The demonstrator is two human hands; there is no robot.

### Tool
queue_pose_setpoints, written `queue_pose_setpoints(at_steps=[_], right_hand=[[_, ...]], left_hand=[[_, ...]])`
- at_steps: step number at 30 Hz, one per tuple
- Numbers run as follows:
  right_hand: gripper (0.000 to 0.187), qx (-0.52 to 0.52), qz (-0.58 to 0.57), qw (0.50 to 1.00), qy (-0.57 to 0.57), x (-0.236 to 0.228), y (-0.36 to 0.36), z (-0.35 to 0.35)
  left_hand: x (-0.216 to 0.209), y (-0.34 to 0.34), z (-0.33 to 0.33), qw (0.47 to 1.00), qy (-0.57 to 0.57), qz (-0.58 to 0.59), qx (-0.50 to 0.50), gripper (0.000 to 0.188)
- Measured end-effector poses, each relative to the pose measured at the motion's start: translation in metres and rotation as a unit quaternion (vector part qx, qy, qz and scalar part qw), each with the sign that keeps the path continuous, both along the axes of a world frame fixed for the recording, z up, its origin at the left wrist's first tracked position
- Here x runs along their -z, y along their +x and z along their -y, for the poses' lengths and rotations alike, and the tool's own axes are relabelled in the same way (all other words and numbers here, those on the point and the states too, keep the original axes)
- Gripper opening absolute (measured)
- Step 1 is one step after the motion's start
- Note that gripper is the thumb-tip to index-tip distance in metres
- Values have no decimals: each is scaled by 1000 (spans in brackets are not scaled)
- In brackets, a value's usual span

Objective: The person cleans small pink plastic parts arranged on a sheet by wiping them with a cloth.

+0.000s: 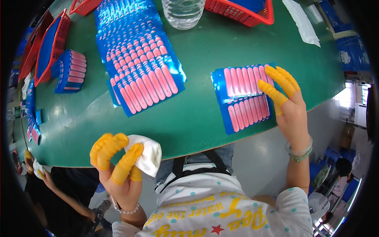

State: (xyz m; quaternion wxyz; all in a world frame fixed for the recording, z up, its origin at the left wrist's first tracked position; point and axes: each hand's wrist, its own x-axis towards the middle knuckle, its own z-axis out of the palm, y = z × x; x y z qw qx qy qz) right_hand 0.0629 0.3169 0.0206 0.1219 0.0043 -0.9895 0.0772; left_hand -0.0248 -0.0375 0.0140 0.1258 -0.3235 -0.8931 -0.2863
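Both of my hands wear yellow finger covers. My left hand [118, 158], at the near table edge, is closed on a folded white cloth [148, 156]. My right hand [288, 98] reaches over the right side of a small stack of shiny blue sheets with pink rounded strips [246, 112]. Its fingers are stretched and apart, with the tips on or just above the upper right corner; the exact contact is hard to tell. Left of that stack lies a long overlapping spread of similar blue-and-pink sheets [148, 89].
The green table [189, 114] holds red baskets [51, 47] at the left and a red basket [248, 15] at the back. A clear plastic container [182, 14] stands between. Another blue-and-pink bundle [75, 73] lies left. A co-worker's arm [67, 195] is at lower left, holding white cloth.
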Motion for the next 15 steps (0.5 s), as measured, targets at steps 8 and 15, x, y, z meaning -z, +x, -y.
queue_pose_setpoints(at_steps=[8, 15], right_hand=[[50, 65, 38, 997, 2, -17, 2, 19], [83, -113, 123, 985, 33, -11, -59, 123]], left_hand=[[4, 1, 20, 995, 2, 54, -78, 25], [7, -4, 24, 995, -50, -17, -79, 32]])
